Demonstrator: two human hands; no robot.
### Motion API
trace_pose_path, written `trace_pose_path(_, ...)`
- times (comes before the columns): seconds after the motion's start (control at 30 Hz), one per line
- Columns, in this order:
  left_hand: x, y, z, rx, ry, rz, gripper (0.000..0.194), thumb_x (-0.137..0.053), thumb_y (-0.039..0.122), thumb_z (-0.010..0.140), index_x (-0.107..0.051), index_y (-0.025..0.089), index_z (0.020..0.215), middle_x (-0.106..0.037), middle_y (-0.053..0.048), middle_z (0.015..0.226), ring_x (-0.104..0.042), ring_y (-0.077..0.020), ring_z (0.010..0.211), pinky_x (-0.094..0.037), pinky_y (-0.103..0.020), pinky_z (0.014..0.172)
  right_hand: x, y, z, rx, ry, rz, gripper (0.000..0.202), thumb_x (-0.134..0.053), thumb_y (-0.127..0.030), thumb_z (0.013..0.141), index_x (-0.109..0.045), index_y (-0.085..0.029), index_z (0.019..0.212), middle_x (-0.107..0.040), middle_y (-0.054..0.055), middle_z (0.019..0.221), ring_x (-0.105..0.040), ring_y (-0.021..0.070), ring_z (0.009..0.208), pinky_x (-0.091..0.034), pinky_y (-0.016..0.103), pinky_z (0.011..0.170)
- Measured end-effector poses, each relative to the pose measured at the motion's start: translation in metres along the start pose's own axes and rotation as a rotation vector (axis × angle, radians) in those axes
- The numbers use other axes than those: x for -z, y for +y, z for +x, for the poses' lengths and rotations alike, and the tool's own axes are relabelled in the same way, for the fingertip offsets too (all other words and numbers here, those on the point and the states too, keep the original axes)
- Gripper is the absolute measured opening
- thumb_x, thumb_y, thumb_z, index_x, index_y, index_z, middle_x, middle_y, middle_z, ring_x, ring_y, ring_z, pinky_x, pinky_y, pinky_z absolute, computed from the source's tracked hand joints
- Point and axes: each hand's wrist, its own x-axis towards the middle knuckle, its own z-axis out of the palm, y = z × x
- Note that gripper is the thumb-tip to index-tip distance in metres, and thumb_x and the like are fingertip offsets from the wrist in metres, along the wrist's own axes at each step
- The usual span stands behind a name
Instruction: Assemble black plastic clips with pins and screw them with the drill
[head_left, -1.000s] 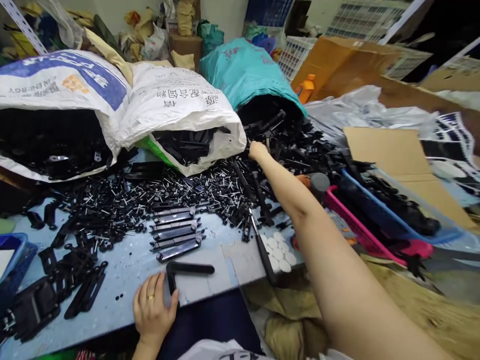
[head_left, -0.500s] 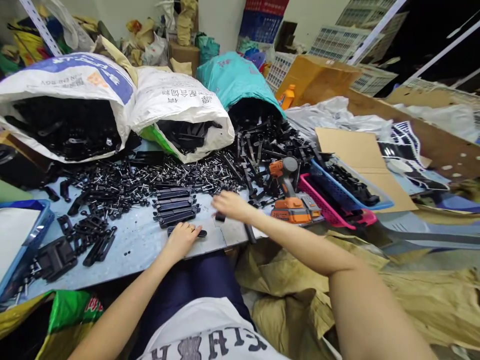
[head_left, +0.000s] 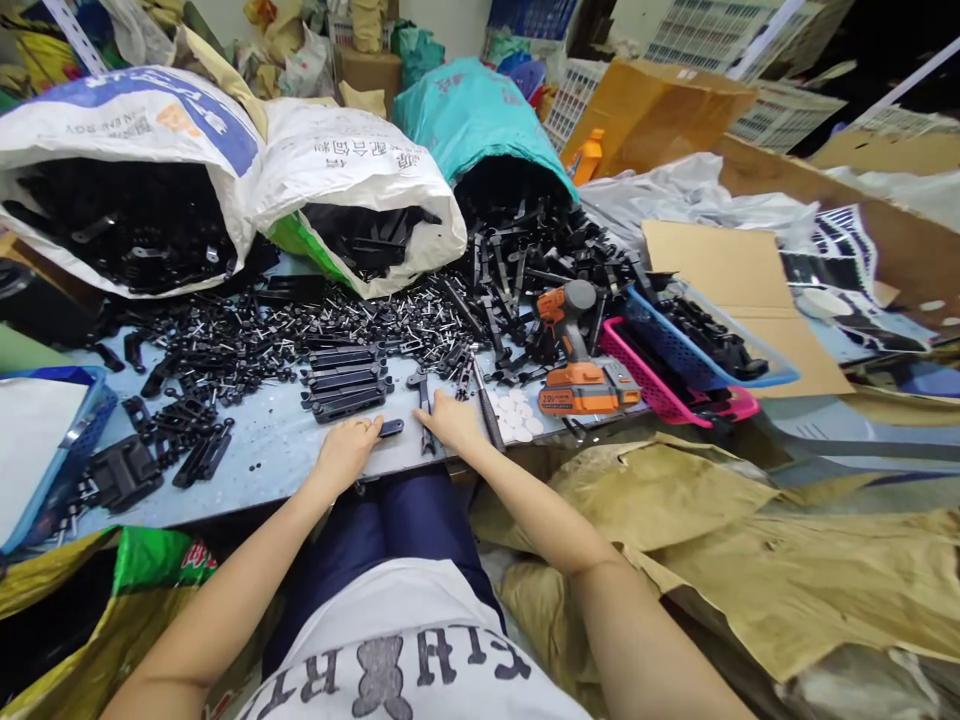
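Observation:
My left hand [head_left: 346, 450] is closed on a black plastic bar [head_left: 391, 428] with a hole near its end, held at the front of the table. To its right, my right hand [head_left: 456, 425] has its fingers curled over the middle of a dark wrench [head_left: 424, 386] lying on the table; its open jaw points toward me. Just behind my left hand, several black bar assemblies [head_left: 346, 384] lie in a neat row. A tool with a black handle [head_left: 490, 412] lies right of my right hand, beside white round discs [head_left: 519, 412].
An orange cordless driver [head_left: 589, 388] stands right of the discs, beside pink [head_left: 660, 395] and blue [head_left: 701, 365] baskets of black parts. Loose screws and black parts [head_left: 285, 330] spread across the back. Behind are white [head_left: 360, 150] and teal [head_left: 480, 115] sacks.
My right hand has come down and slightly left onto the wrench, uncovering the discs and the black-handled tool. My left hand stays at the black bar. The view has shifted slightly.

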Motion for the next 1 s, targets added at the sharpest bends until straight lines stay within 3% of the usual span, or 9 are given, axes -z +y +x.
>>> trace_pose_path(0.1,-0.002,-0.005,-0.007,0.066,-0.032,-0.012,0.036,-0.039,0.025,0.093,-0.047,0.015,0.126,-0.062,-0.011,0.097,-0.056,-0.0241,0.094,-0.044,-0.034,0.076,0.005,0.001,-0.007,0.107,-0.016,0.036,0.036,-0.034,-0.042,0.093,-0.051,-0.014,0.109,-0.067,0.016,0.095,-0.064,0.0273,0.087,-0.045,0.034,0.072)
trace_pose_path(0.27,-0.004,-0.009,-0.01,0.071,-0.028,-0.15,0.037,-0.043,0.031,0.092,-0.046,0.018,0.126,-0.058,-0.01,0.109,-0.052,-0.0213,0.102,-0.042,-0.032,0.086,0.016,0.031,-0.025,0.64,0.02,0.168,0.029,-0.043,-0.036,0.092,-0.05,-0.019,0.113,-0.061,0.01,0.105,-0.058,0.0204,0.096,-0.042,0.029,0.08)
trace_pose_path(0.37,-0.005,-0.006,-0.005,0.062,-0.028,-0.205,0.034,-0.043,0.031,0.092,-0.047,0.017,0.123,-0.057,-0.009,0.111,-0.051,-0.0213,0.104,-0.041,-0.032,0.088,0.016,0.037,-0.031,0.787,-0.052,0.061,0.027,-0.046,-0.04,0.09,-0.057,-0.017,0.102,-0.06,0.01,0.095,-0.057,0.0204,0.09,-0.042,0.028,0.076)
trace_pose_path(0.5,-0.004,-0.001,0.004,0.024,-0.01,-0.237,0.029,-0.043,0.03,0.092,-0.051,0.016,0.116,-0.058,-0.009,0.106,-0.051,-0.0211,0.1,-0.041,-0.032,0.088,0.014,0.03,-0.032,0.806,-0.053,-0.019,0.037,-0.039,-0.049,0.091,-0.056,-0.017,0.098,-0.06,0.01,0.091,-0.058,0.0207,0.086,-0.041,0.028,0.072)
trace_pose_path(0.73,0.0,0.004,0.01,0.041,-0.042,-0.302,0.032,-0.033,0.034,0.094,-0.049,0.018,0.117,-0.056,-0.008,0.112,-0.05,-0.0209,0.105,-0.039,-0.034,0.091,-0.002,0.019,-0.025,0.758,-0.129,-0.165,0.035,-0.037,-0.05,0.092,-0.051,-0.02,0.104,-0.065,0.009,0.091,-0.062,0.0208,0.075,-0.036,0.026,0.059)
trace_pose_path(0.8,0.003,0.005,0.009,0.046,-0.054,-0.313,0.039,-0.038,0.047,0.091,-0.049,0.019,0.116,-0.055,-0.008,0.113,-0.049,-0.0225,0.106,-0.039,-0.036,0.09,-0.007,0.017,-0.024,0.754,-0.129,-0.183,0.036,-0.034,-0.051,0.093,-0.051,-0.021,0.104,-0.066,0.008,0.091,-0.063,0.0204,0.075,-0.035,0.025,0.058)
trace_pose_path(0.9,0.005,0.007,0.006,0.038,-0.047,-0.312,0.061,-0.054,0.065,0.074,-0.048,0.018,0.112,-0.056,-0.009,0.106,-0.052,-0.026,0.101,-0.042,-0.037,0.085,-0.005,0.011,-0.029,0.709,-0.091,-0.206,0.039,-0.027,-0.051,0.094,-0.052,-0.022,0.104,-0.065,0.009,0.092,-0.063,0.0198,0.075,-0.033,0.025,0.056)
trace_pose_path(1.0,0.003,0.006,0.001,0.045,-0.001,-0.329,0.058,-0.06,0.059,0.072,-0.046,0.017,0.111,-0.058,-0.008,0.101,-0.056,-0.0253,0.095,-0.043,-0.035,0.079,0.006,0.003,-0.038,0.671,-0.023,-0.247,0.039,-0.024,-0.05,0.094,-0.052,-0.023,0.104,-0.063,0.009,0.092,-0.062,0.0202,0.077,-0.032,0.026,0.057)
